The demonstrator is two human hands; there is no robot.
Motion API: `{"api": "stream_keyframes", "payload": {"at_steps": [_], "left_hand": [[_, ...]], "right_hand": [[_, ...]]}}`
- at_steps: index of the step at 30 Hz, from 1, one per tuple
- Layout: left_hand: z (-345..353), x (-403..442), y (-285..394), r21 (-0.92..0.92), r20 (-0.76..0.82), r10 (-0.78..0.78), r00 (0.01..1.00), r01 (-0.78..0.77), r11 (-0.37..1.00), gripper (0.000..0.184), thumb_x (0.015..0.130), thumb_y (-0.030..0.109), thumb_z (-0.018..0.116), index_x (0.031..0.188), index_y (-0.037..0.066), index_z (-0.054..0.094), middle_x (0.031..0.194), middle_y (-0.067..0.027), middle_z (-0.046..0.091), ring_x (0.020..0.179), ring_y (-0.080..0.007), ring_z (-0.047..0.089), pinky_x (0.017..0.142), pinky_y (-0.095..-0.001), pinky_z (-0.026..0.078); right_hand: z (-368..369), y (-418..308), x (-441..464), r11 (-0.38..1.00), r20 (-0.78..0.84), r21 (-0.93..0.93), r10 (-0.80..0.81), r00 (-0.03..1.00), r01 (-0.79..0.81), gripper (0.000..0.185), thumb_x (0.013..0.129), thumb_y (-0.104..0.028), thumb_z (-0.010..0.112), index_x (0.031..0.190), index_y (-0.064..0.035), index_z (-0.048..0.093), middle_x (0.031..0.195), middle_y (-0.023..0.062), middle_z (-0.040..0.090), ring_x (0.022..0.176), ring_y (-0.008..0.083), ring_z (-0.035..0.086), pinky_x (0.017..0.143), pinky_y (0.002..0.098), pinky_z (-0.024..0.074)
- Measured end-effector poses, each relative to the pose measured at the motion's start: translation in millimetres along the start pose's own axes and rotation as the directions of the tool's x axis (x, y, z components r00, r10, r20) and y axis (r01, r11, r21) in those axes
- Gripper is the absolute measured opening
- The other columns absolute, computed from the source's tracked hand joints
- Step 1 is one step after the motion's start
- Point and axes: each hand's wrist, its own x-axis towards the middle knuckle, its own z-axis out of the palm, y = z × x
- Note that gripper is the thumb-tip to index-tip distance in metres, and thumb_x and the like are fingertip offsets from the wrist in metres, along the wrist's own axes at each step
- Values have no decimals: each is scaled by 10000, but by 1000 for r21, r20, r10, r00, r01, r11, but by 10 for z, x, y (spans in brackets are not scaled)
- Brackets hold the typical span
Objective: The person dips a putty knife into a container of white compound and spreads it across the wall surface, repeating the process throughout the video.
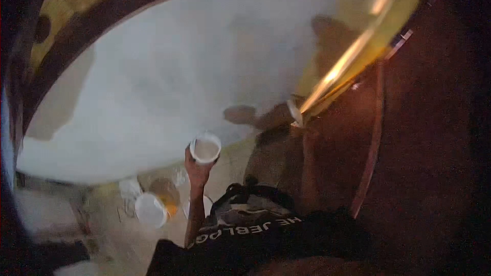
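My left hand (198,169) is wrapped round a white tub (206,148), held up with its open top towards me. Pale, whitish stuff lies inside the tub. To the right, my right hand (308,132) is dim and blurred, raised close to the wall. Its fingers appear closed on a small pale flat tool (295,112), whose exact kind I cannot make out. Beyond both hands is a wall with a large whitish coated area (169,71); shadows fall across it beside the tub and tool.
On the floor at lower left stands a white bucket (151,210), with a yellow-orange thing (169,205) beside it and a crumpled pale item (130,188) behind. A bright glowing strip (337,69) runs diagonally at the right. A dark reddish surface (419,138) fills the right side.
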Motion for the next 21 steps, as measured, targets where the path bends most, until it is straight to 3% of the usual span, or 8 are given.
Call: {"api": "stream_keyframes", "payload": {"at_steps": [3, 5, 8, 11, 13, 16, 18, 21], "left_hand": [[72, 58, 309, 228, -42, 245, 968, -230, 946, 830, 647, 159, 866, 1339, 18, 430, 1259, -145, 555, 1141, -259, 561, 966, -385, 458], [89, 178, 546, 349, -52, 253, 966, -220, 911, 869, 627, 169, 878, 1352, 23, 423, 1283, -144, 543, 1178, -266, 535, 998, -400, 435], [145, 289, 775, 267, -65, 316, 946, -289, 919, 903, 604, 191, 893, 1354, 38, 416, 1283, -138, 531, 1190, -255, 524, 1015, -397, 424], [215, 352, 1145, 356, -95, 420, 902, -363, 861, 918, 585, 198, 903, 1348, 37, 419, 1275, -131, 533, 1189, -250, 525, 1023, -396, 422], [240, 376, 1322, 385, -119, 436, 892, -363, 848, 924, 574, 195, 908, 1343, 36, 421, 1276, -130, 532, 1192, -249, 523, 1028, -398, 421], [170, 396, 1563, 413, -163, 491, 856, -393, 822, 896, 569, 166, 904, 1332, 44, 449, 1291, -125, 542, 1198, -253, 533, 1027, -404, 435], [133, 424, 1642, 419, -181, 540, 822, -433, 798, 865, 575, 139, 895, 1325, 53, 474, 1303, -120, 554, 1202, -258, 544, 1021, -408, 449], [-6, 437, 1689, 413, -200, 608, 769, -497, 764, 847, 583, 151, 897, 1315, 54, 483, 1308, -122, 554, 1211, -262, 538, 1021, -408, 449]], "right_hand": [[-312, -249, 143, 958, 113, 245, 124, 986, -148, 284, 863, -79, 625, 1115, 51, 616, 960, 104, 620, 826, 230, 587, 772, 352, 494], [-631, -824, 421, 877, 247, 429, 120, 962, -219, 278, 868, -64, 618, 1120, 53, 612, 951, 101, 618, 817, 210, 585, 760, 325, 495], [-1179, -1626, 881, 787, 438, 593, -143, 887, -166, 243, 883, -14, 600, 1117, 50, 607, 994, 92, 636, 774, 157, 572, 728, 257, 507], [-1667, -2640, 1289, 789, 470, 606, -462, 752, 106, 225, 884, -26, 595, 1098, 39, 615, 974, 104, 644, 753, 158, 580, 703, 261, 513], [-1935, -3318, 1476, 702, 459, 589, -699, 548, 401, 214, 885, -34, 591, 1086, 31, 621, 961, 112, 649, 738, 159, 584, 685, 264, 517], [-2150, -4318, 1654, 335, 426, 540, -900, 93, 772, 198, 886, -46, 586, 1068, 19, 629, 940, 124, 657, 716, 161, 592, 659, 268, 523], [-2172, -4849, 1704, 53, 402, 498, -899, -176, 866, 189, 887, -54, 582, 1056, 12, 635, 927, 132, 662, 702, 162, 596, 642, 271, 527], [-2109, -5416, 1622, -165, 385, 469, -846, -369, 868, 177, 888, -67, 576, 1037, 0, 643, 907, 144, 670, 680, 163, 603, 616, 275, 533]]}}
